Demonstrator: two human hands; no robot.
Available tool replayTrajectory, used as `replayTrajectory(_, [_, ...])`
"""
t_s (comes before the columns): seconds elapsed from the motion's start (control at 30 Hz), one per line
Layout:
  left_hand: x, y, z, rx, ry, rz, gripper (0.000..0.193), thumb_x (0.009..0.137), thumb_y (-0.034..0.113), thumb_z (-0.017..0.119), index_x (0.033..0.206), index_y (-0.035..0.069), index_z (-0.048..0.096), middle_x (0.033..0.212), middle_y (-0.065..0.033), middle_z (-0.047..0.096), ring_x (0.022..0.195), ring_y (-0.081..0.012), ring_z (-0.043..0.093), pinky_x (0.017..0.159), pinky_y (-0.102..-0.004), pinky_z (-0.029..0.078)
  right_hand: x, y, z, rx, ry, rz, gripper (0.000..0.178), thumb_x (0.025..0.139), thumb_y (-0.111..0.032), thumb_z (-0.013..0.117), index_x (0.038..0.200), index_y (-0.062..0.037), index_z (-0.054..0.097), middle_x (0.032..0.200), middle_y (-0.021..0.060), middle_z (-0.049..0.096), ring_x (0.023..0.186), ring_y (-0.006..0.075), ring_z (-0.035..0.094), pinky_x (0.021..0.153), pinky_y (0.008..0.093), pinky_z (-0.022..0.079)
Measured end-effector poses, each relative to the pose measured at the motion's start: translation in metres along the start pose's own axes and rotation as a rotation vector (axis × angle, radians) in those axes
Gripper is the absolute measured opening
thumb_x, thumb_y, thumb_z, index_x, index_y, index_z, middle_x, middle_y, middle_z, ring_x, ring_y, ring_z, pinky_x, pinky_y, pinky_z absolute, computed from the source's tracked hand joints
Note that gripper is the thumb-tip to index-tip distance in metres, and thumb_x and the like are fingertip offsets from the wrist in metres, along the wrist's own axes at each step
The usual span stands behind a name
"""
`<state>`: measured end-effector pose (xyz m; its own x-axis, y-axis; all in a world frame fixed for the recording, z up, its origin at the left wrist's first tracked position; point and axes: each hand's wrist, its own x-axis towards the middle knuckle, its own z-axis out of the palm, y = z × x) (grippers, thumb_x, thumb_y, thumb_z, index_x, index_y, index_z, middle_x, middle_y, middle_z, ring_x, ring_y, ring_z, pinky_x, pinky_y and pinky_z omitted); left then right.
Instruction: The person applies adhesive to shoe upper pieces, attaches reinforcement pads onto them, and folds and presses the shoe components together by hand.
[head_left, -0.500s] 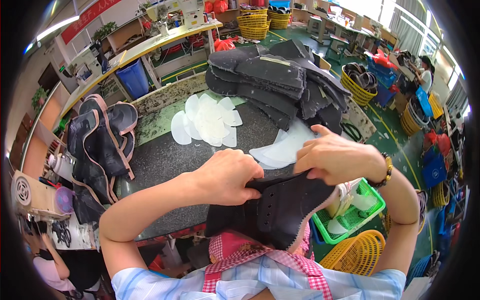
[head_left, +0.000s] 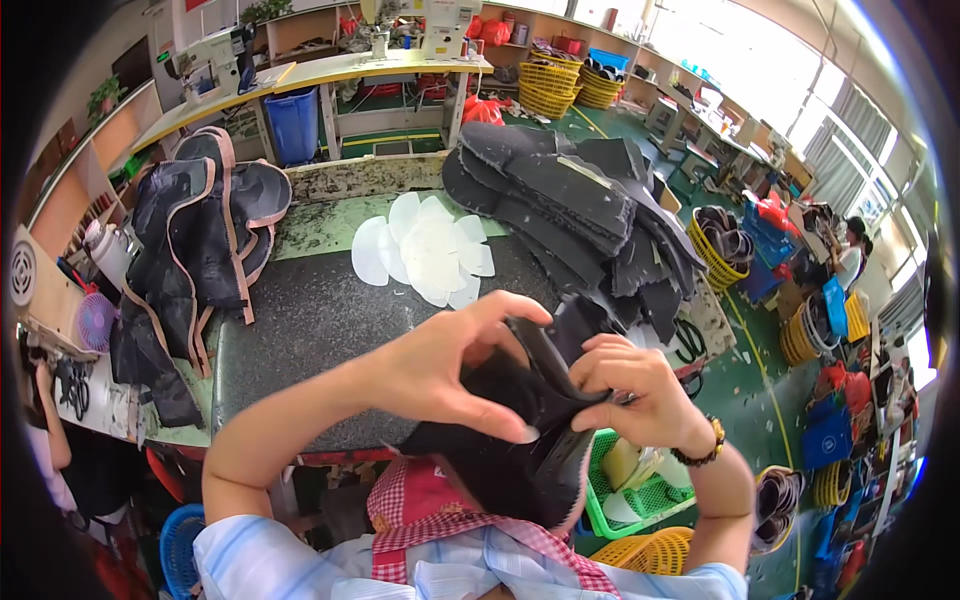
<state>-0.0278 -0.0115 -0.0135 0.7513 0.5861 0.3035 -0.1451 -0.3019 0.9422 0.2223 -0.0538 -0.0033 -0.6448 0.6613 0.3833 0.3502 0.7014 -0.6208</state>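
A black boot upper [head_left: 500, 475] with a toothed edge hangs folded in front of my apron. My left hand [head_left: 440, 365] curves loosely round its upper left part, thumb and index finger wide apart, with the black material between them; its other fingers are partly hidden. At the right, my right hand [head_left: 640, 390] pinches the folded edge between thumb and fingers. Beyond my hands, a fan of thin white curved pieces [head_left: 435, 250] lies on the dark worktop [head_left: 300, 330]. Black cut pieces [head_left: 570, 190] are heaped at the far right of it.
Black uppers with pinkish edging [head_left: 190, 260] lie at the left. Black-handled scissors [head_left: 690, 340] rest by the right edge. A green basket [head_left: 650, 500] holds white pieces at lower right, above a yellow basket [head_left: 650, 552]. Sewing machines stand on the far bench [head_left: 320, 72].
The upper has been folded over and its row of eyelets is out of sight. My left hand has spread thumb from index finger; my right hand has moved lower. The view has shifted.
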Motion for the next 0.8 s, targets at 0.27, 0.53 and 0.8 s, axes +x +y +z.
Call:
replayTrajectory(0.27, [-0.019, -0.016, 0.014, 0.152, 0.191, 0.103, 0.044, 0.075, -0.002, 0.073, 0.113, 0.005, 0.051, 0.085, -0.003, 0.064, 0.081, -0.008, 0.06, 0.073, -0.0232, 0.047, -0.014, 0.006, 0.006, 0.063, 0.075, -0.018, 0.034, 0.068, -0.027, 0.079, 0.07, -0.004, 0.054, 0.094, 0.0071, 0.069, 0.085, 0.0211, 0.064, 0.101, 0.0448, 0.034])
replayTrajectory(0.53, [-0.018, -0.017, 0.017, -0.122, 0.219, 0.038, 0.014, 0.08, 0.0, 0.069, 0.093, 0.0, 0.062, 0.085, -0.0004, 0.064, 0.079, -0.005, 0.058, 0.071, -0.021, 0.047, -0.012, 0.017, 0.008, 0.234, 0.018, -0.123, 0.035, 0.068, -0.028, 0.08, 0.069, -0.0048, 0.053, 0.091, 0.0062, 0.069, 0.088, 0.0232, 0.064, 0.103, 0.0468, 0.031])
replayTrajectory(0.8, [-0.014, -0.019, 0.026, -0.336, 0.249, -0.027, 0.013, 0.084, 0.003, 0.068, 0.095, -0.001, 0.063, 0.086, -0.0003, 0.064, 0.08, -0.0047, 0.058, 0.071, -0.0208, 0.048, 0.012, -0.036, 0.023, -0.034, 0.226, 0.248, 0.022, 0.072, -0.014, 0.079, 0.085, -0.0013, 0.066, 0.07, 0.0071, 0.062, 0.062, 0.0204, 0.058, 0.057, 0.0261, 0.043])
